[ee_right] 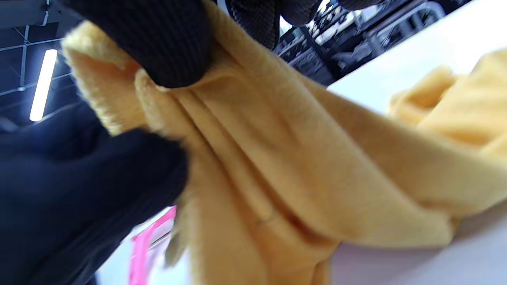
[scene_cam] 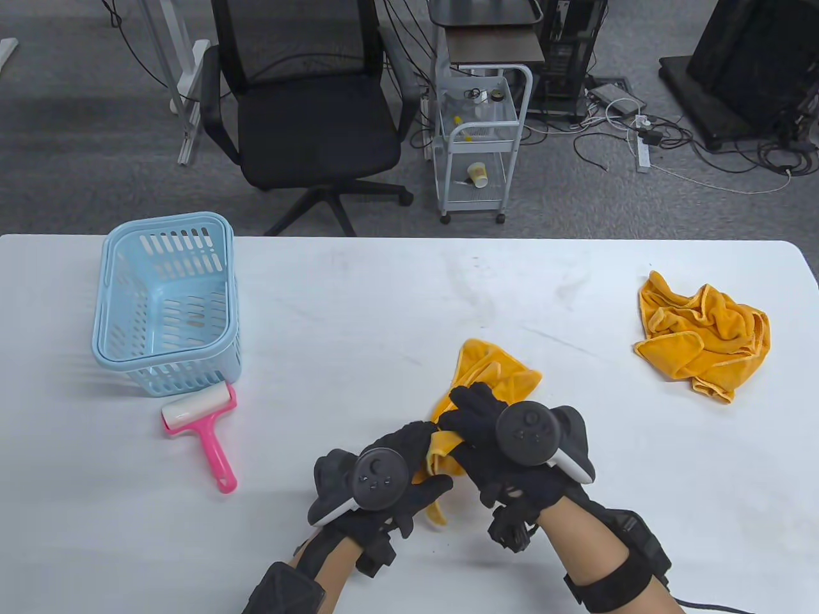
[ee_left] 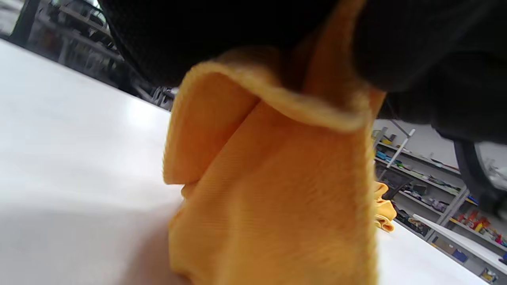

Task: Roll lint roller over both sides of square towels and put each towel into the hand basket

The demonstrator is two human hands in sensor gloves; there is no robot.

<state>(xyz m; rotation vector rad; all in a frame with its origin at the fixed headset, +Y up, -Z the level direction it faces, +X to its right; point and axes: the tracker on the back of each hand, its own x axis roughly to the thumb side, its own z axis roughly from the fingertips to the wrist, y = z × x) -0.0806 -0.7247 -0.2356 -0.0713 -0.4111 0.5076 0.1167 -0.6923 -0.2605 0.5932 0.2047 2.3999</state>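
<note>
Towel (scene_cam: 489,377) bunched between left hand (scene_cam: 384,473) and right hand (scene_cam: 505,435).

A yellow towel (ee_right: 301,174) fills most of the frame, bunched into long folds. Above its upper corner, black gloved fingers (ee_right: 166,43) of the right hand pinch the cloth. Left of the towel a blurred dark glove (ee_right: 71,198) touches its edge. Below it, a pink handle (ee_right: 140,247) lies on the white table (ee_right: 416,51).
</note>
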